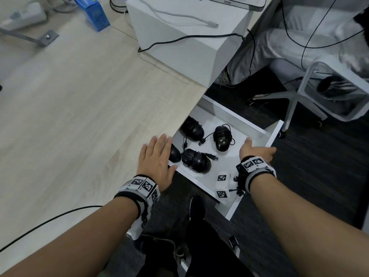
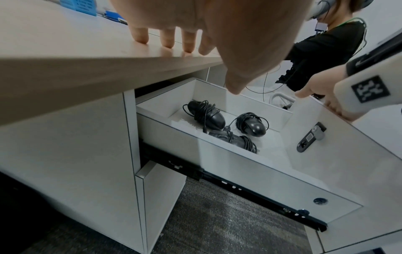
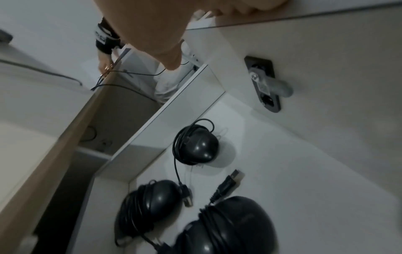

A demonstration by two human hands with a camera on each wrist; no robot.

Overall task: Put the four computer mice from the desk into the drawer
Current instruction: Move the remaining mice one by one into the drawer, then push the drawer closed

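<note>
The white drawer [image 1: 235, 114] stands pulled out under the wooden desk [image 1: 79, 108]. Four black corded mice lie inside: one at the back [image 1: 192, 128], one to the right [image 1: 221, 137], one in front [image 1: 196, 159], and one [image 1: 174, 153] half hidden behind my left hand [image 1: 157, 156]. That hand lies flat on the desk edge, fingers straight [image 2: 167, 39]. My right hand [image 1: 257, 150] holds the top edge of the drawer front [image 1: 273, 134], thumb [image 3: 169, 58] inside, fingers over the outside. The right wrist view shows three mice [image 3: 202, 146] [image 3: 156, 197] [image 3: 234, 223] on the drawer floor.
A white box [image 1: 189, 37] with cables and a blue carton [image 1: 93, 15] sit at the back of the desk. A black cable [image 1: 50, 218] crosses its near edge. A white chair [image 1: 299, 92] and a seated person are beyond the drawer. A lock [image 2: 311, 137] is on the drawer front.
</note>
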